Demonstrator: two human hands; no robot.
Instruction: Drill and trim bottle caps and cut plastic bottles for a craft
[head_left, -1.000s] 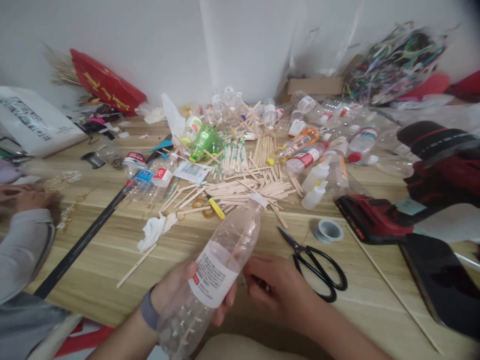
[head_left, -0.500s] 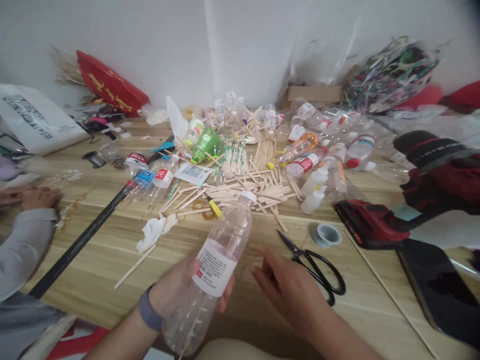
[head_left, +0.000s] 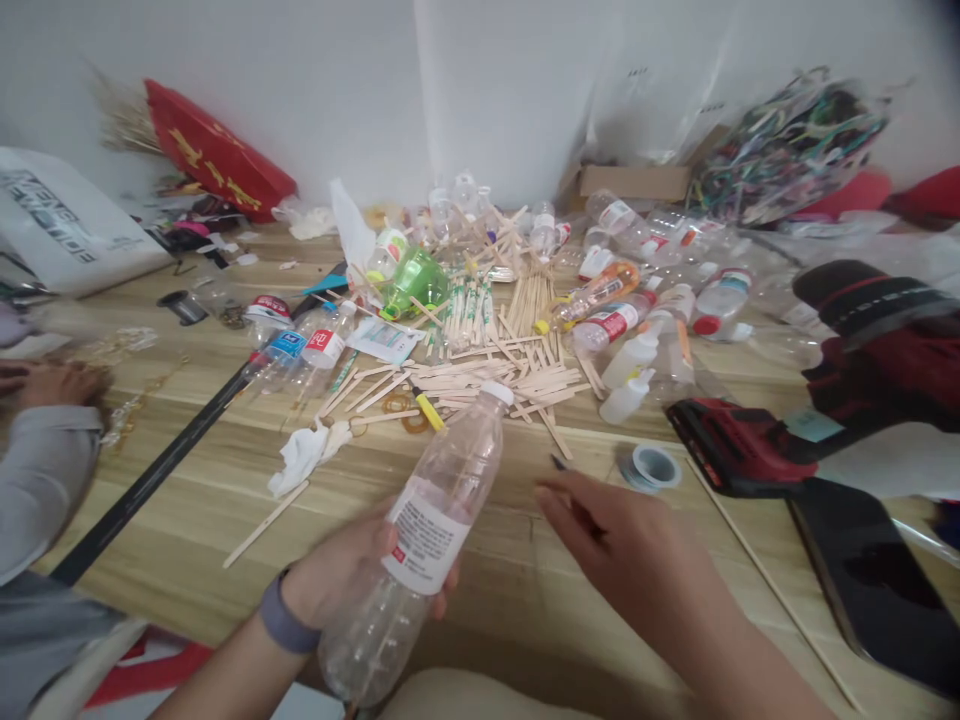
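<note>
My left hand [head_left: 360, 560] wraps around a clear plastic bottle [head_left: 427, 530] with a white cap and a white label. The bottle leans, cap end up and away, and a thin stick shows at its base. To the right of it my right hand [head_left: 607, 530] hangs over the table with thumb and fingers drawn together. Whatever they pinch, if anything, is too small to make out. Beneath that hand lies a pair of black scissors [head_left: 557, 462], almost wholly covered, with only the blade tip showing.
Wooden sticks [head_left: 510, 385], plastic bottles [head_left: 611, 322] and a green cut bottle [head_left: 416, 285] crowd the table's middle. On the right are a wire spool [head_left: 652, 468], a red drill [head_left: 750, 440] and a phone [head_left: 870, 590]. A co-worker's hand [head_left: 64, 385] rests at left.
My right hand has moved right and slightly up, from beside the scissors to over them, covering the handles. My left hand still holds the bottle in nearly the same place.
</note>
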